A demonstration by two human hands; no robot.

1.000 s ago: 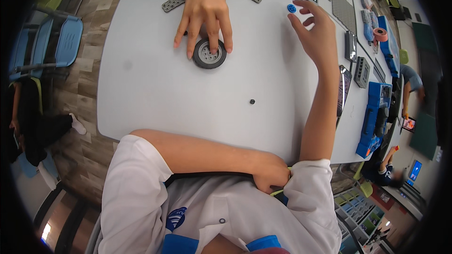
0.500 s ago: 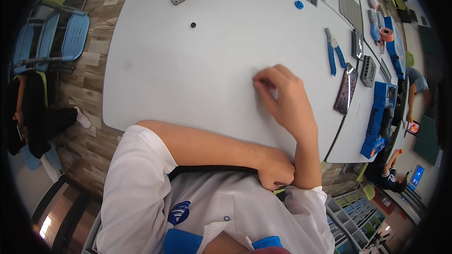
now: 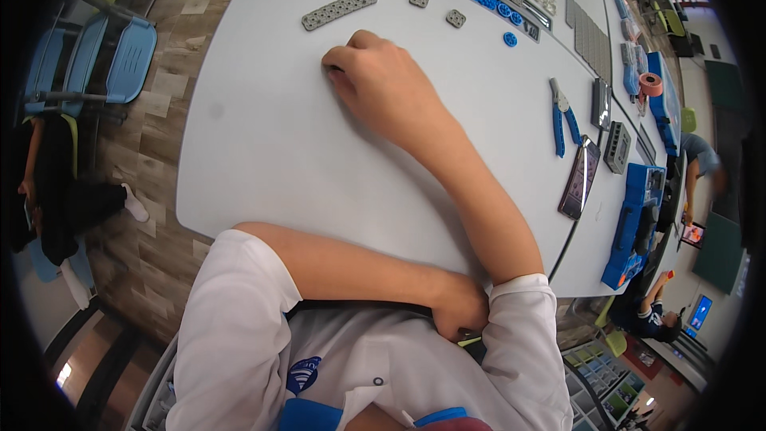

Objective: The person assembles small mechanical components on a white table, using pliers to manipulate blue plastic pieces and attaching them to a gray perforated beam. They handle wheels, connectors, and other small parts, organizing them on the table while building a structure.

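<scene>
where the right hand (image 3: 383,84) curls, the perforated strip (image 3: 339,9) lies near.

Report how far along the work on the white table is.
Done: nothing assembled is visible. In hand: the right hand is curled, fingertips pressed to the table; whatever they pinch is hidden. Left: the long grey perforated strip and two small grey plates lie loose beyond it.

right hand (image 3: 388,86): moved up the table, fingers now curled down just below the grey perforated strip (image 3: 339,9)
</scene>
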